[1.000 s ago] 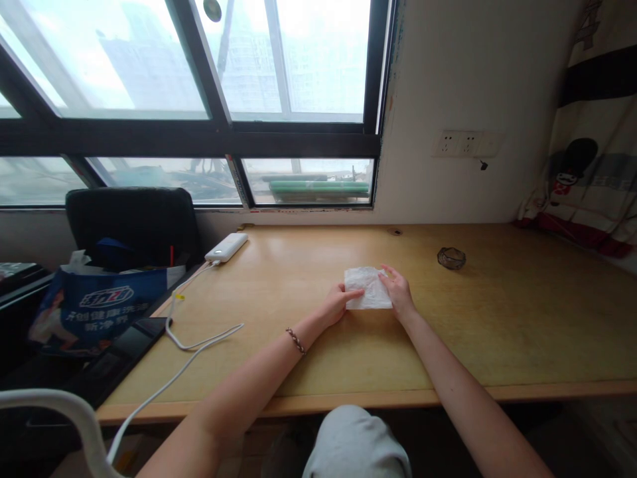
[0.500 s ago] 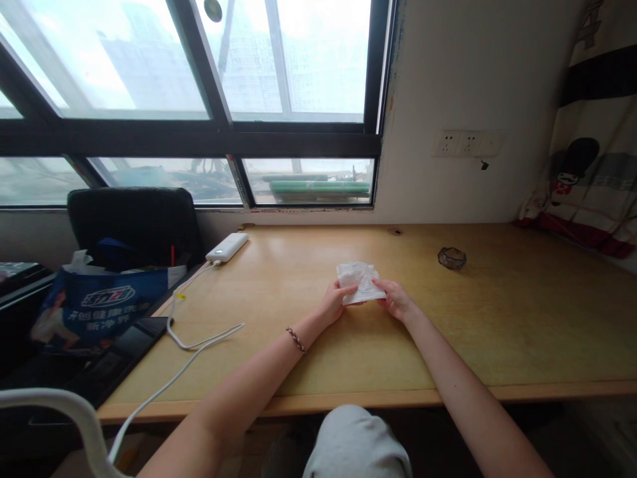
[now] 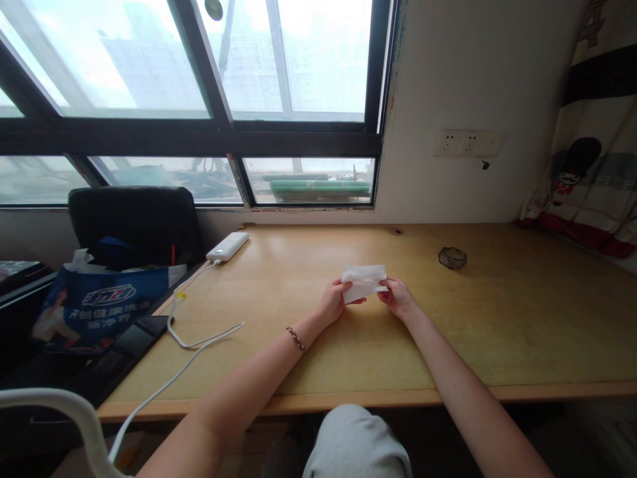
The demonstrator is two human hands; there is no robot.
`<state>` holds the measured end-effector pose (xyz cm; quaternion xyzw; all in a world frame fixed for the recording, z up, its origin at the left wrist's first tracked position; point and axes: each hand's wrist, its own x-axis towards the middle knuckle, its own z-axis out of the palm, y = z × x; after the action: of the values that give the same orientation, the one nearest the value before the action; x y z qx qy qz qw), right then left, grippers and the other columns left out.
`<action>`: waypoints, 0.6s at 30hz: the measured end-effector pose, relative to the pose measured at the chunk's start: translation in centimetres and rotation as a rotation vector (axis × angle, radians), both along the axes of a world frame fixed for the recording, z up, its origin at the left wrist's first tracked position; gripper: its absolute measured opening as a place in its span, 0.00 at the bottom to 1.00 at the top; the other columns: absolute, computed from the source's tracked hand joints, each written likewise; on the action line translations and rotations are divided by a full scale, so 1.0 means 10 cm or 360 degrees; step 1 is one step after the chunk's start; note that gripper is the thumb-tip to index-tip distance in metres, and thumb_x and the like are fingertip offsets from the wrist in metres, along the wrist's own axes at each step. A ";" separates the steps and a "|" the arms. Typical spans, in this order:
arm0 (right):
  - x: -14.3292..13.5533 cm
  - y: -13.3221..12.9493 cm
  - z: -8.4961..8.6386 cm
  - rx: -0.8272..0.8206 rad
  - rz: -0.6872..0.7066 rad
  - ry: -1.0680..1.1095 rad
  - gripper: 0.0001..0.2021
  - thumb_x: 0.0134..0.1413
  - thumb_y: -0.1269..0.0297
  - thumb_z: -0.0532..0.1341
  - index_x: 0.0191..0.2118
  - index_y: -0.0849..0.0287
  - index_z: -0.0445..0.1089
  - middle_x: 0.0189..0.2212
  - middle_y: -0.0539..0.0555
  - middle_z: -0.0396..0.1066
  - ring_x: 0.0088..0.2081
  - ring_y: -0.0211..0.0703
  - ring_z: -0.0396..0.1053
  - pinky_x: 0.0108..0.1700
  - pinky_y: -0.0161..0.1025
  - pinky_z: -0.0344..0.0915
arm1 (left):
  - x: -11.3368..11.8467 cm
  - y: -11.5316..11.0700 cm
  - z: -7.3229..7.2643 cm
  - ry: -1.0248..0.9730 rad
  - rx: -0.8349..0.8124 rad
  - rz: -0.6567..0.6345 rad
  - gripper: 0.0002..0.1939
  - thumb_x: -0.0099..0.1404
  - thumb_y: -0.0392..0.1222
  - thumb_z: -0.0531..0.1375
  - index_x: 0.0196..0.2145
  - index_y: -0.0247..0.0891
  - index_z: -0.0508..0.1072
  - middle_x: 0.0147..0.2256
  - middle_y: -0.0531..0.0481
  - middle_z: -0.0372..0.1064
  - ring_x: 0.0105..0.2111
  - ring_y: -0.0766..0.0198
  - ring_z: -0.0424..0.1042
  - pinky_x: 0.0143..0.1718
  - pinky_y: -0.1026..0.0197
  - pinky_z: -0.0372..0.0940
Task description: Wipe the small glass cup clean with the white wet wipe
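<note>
A white, slightly creased piece of tissue point(image 3: 362, 281) is held just above the wooden desk point(image 3: 298, 372), near its middle. My left hand point(image 3: 334, 300) grips its left edge, thumb on top and fingers beneath. At the right edge, my right hand point(image 3: 397, 297) pinches the tissue between thumb and fingers. A beaded bracelet circles my left wrist.
On the desk's left side lies a white power bank point(image 3: 227, 246) with a white cable point(image 3: 199, 344) trailing off the front edge. A dark glass bowl point(image 3: 452, 257) stands right of my hands. A blue bag point(image 3: 107, 302) and black chair point(image 3: 134, 216) are at the left.
The tissue's top edge now looks straighter and its surface flatter. Its right side has folded or shifted a little, and my right fingers have changed their hold. My left hand has barely moved.
</note>
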<state>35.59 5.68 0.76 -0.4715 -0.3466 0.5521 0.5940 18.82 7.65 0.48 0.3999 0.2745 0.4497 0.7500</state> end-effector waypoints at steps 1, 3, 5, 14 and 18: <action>0.01 0.00 -0.01 -0.0032 0.0048 0.0051 0.07 0.31 0.70 0.58 0.24 0.60 0.68 0.16 0.47 0.65 0.15 0.30 0.57 0.16 0.28 0.54 | 0.00 0.00 0.01 0.0010 0.0007 -0.0007 0.12 0.47 0.35 0.57 0.33 0.31 0.71 0.30 0.41 0.70 0.27 0.58 0.69 0.27 0.55 0.66; 0.03 0.01 -0.02 -0.0092 0.0108 0.0150 0.08 0.30 0.71 0.56 0.25 0.60 0.67 0.15 0.46 0.64 0.14 0.30 0.56 0.15 0.27 0.51 | -0.01 -0.02 0.02 0.0022 0.0018 -0.0028 0.12 0.45 0.32 0.56 0.30 0.31 0.72 0.31 0.41 0.70 0.28 0.58 0.69 0.29 0.55 0.66; 0.04 0.02 -0.03 -0.0122 0.0099 0.0224 0.09 0.28 0.73 0.55 0.24 0.60 0.66 0.14 0.45 0.62 0.13 0.29 0.55 0.14 0.27 0.49 | -0.02 -0.02 0.02 0.0009 0.0023 -0.0045 0.11 0.43 0.30 0.55 0.27 0.31 0.72 0.31 0.42 0.70 0.27 0.59 0.69 0.29 0.55 0.66; 0.03 0.00 -0.02 -0.0052 0.0106 0.0316 0.05 0.26 0.76 0.55 0.18 0.60 0.61 0.10 0.43 0.56 0.12 0.28 0.53 0.14 0.26 0.46 | -0.05 0.02 -0.03 -0.0195 -0.0004 -0.0179 0.04 0.44 0.29 0.54 0.20 0.32 0.67 0.28 0.44 0.69 0.24 0.62 0.70 0.28 0.59 0.64; 0.06 -0.01 0.03 -0.0116 0.0097 0.0422 0.04 0.33 0.69 0.55 0.23 0.59 0.63 0.12 0.45 0.60 0.13 0.30 0.56 0.14 0.26 0.47 | -0.04 -0.01 -0.02 -0.0207 0.0026 -0.0335 0.04 0.45 0.29 0.54 0.21 0.31 0.67 0.32 0.42 0.69 0.28 0.58 0.71 0.31 0.57 0.65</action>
<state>36.22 5.56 1.03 -0.4049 -0.2590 0.6395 0.6000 18.40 7.56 0.33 0.4025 0.1780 0.3956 0.8061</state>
